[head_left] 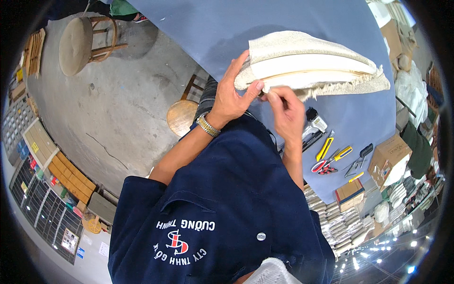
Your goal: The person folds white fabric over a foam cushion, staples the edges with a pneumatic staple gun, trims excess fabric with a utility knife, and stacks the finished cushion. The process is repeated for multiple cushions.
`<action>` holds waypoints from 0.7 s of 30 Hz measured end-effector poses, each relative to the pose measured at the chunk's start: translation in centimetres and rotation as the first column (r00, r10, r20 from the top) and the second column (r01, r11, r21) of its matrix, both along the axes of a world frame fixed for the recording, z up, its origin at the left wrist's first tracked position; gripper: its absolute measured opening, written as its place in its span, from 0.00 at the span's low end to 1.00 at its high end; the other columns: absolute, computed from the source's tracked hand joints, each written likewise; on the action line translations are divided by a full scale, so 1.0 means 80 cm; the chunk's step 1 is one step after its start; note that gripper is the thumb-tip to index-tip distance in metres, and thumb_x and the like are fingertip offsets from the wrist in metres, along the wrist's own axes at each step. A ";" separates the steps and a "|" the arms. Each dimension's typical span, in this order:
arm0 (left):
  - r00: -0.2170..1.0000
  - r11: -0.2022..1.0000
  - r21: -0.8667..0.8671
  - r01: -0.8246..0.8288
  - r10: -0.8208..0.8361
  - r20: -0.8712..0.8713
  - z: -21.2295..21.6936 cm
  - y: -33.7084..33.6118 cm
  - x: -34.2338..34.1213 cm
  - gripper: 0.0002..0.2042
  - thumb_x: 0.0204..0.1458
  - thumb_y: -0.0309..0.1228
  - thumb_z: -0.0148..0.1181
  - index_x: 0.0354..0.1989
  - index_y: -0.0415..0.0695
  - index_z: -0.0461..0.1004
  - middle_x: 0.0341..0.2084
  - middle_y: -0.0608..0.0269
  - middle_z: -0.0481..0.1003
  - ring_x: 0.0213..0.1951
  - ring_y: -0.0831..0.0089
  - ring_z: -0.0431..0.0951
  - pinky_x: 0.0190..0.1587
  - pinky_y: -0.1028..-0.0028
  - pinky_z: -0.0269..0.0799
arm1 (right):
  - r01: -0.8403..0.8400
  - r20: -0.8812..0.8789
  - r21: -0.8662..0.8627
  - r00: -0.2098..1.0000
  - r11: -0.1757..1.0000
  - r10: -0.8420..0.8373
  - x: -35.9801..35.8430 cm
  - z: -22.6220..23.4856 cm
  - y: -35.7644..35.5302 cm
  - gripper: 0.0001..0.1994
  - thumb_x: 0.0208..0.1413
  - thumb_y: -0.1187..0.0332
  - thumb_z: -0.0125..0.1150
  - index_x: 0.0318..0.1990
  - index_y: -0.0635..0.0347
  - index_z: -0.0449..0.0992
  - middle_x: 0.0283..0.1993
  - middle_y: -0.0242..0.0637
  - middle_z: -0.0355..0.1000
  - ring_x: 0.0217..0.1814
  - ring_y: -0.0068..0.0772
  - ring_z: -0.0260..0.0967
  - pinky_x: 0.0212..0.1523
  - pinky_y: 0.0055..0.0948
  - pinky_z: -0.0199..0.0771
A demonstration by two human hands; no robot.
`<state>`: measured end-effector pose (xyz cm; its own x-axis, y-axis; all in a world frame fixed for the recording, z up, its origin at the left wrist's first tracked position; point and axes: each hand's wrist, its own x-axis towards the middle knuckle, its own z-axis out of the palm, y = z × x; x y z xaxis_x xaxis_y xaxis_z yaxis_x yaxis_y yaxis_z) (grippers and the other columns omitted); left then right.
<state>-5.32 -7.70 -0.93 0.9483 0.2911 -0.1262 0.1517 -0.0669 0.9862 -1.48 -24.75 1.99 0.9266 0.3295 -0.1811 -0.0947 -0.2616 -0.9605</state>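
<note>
A curved upholstered piece (pixel 312 66), like a chair seat or backrest, is held tilted above the blue-grey table. Its beige woven fabric wraps a white inner face, and the near edge is frayed. My left hand (pixel 231 97) grips its left end, with fingers behind and thumb in front. Close to that thumb, my right hand (pixel 288 113) pinches the fabric edge near the lower left corner. Anything small between those fingertips is hidden. Just right of my right forearm lies a staple gun (pixel 316 124) with a black and silver body.
On the blue-grey table (pixel 198 28) lie a yellow utility knife (pixel 325 148), red-handled scissors (pixel 319 165), a yellow-handled tool (pixel 343 152) and a black-handled tool (pixel 365 151). A cardboard box (pixel 391 154) stands at right. A padded stool (pixel 75 46) and wooden stool (pixel 182 117) are left.
</note>
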 end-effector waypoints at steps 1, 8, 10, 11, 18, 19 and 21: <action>1.000 0.999 0.038 -0.004 0.003 0.010 0.000 0.003 0.003 0.37 0.57 0.39 0.70 0.71 0.34 0.61 0.62 0.40 0.72 0.66 0.52 0.71 0.74 0.56 0.53 | 0.066 -0.012 0.000 0.998 0.998 -0.066 -0.007 0.009 -0.022 0.05 0.66 0.72 0.61 0.40 0.65 0.78 0.37 0.39 0.79 0.39 0.28 0.76 0.44 0.28 0.75; 0.999 0.994 0.100 0.047 -0.047 -0.003 -0.003 0.008 0.002 0.37 0.58 0.38 0.69 0.73 0.37 0.60 0.62 0.40 0.71 0.64 0.57 0.72 0.66 0.63 0.65 | 0.486 0.100 -0.650 0.817 0.584 -0.568 -0.107 -0.111 -0.232 0.24 0.57 0.67 0.72 0.56 0.66 0.69 0.47 0.46 0.76 0.45 0.35 0.76 0.48 0.34 0.77; 0.994 0.983 0.148 0.110 -0.108 -0.024 -0.001 0.009 -0.004 0.37 0.57 0.39 0.70 0.72 0.38 0.61 0.63 0.39 0.72 0.66 0.53 0.71 0.66 0.62 0.65 | 0.448 0.120 -0.747 0.817 0.491 -0.563 -0.134 -0.143 -0.240 0.31 0.53 0.65 0.75 0.60 0.65 0.66 0.48 0.48 0.75 0.46 0.39 0.76 0.48 0.37 0.77; 0.992 0.970 0.208 0.123 -0.120 -0.027 -0.001 0.009 -0.008 0.37 0.56 0.39 0.71 0.72 0.39 0.62 0.63 0.39 0.72 0.67 0.51 0.70 0.66 0.61 0.65 | 0.456 0.161 -0.759 0.823 0.465 -0.544 -0.141 -0.159 -0.235 0.34 0.51 0.64 0.77 0.60 0.65 0.64 0.49 0.49 0.74 0.46 0.41 0.76 0.48 0.38 0.77; 0.993 0.937 0.342 0.076 -0.101 0.055 -0.011 0.000 -0.016 0.37 0.53 0.40 0.74 0.70 0.41 0.66 0.63 0.42 0.72 0.69 0.39 0.66 0.66 0.57 0.67 | 0.658 0.059 -0.513 0.667 0.551 -0.742 -0.123 -0.123 -0.247 0.26 0.51 0.71 0.71 0.56 0.67 0.68 0.42 0.38 0.73 0.37 0.30 0.68 0.42 0.31 0.72; 0.993 0.936 0.347 0.064 -0.093 0.068 -0.013 0.000 -0.020 0.37 0.52 0.40 0.74 0.69 0.41 0.66 0.63 0.43 0.72 0.68 0.39 0.66 0.66 0.56 0.67 | 0.648 -0.043 -0.408 0.690 0.643 -0.723 -0.112 -0.078 -0.232 0.23 0.54 0.71 0.70 0.55 0.67 0.69 0.42 0.37 0.73 0.37 0.29 0.68 0.41 0.30 0.72; 0.996 0.931 0.364 0.036 -0.063 0.063 -0.012 -0.002 -0.023 0.38 0.50 0.44 0.75 0.67 0.41 0.68 0.61 0.44 0.74 0.66 0.35 0.68 0.65 0.53 0.69 | 0.612 -0.101 -0.340 0.731 0.714 -0.675 -0.101 0.006 -0.193 0.18 0.59 0.72 0.65 0.55 0.67 0.73 0.36 0.36 0.76 0.32 0.26 0.70 0.36 0.26 0.72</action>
<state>-7.12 -7.84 -1.88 0.9653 0.2565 0.0486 0.0682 -0.4275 0.9014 -9.59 -40.18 2.45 0.8246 -0.4236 -0.3749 -0.5189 -0.3024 -0.7996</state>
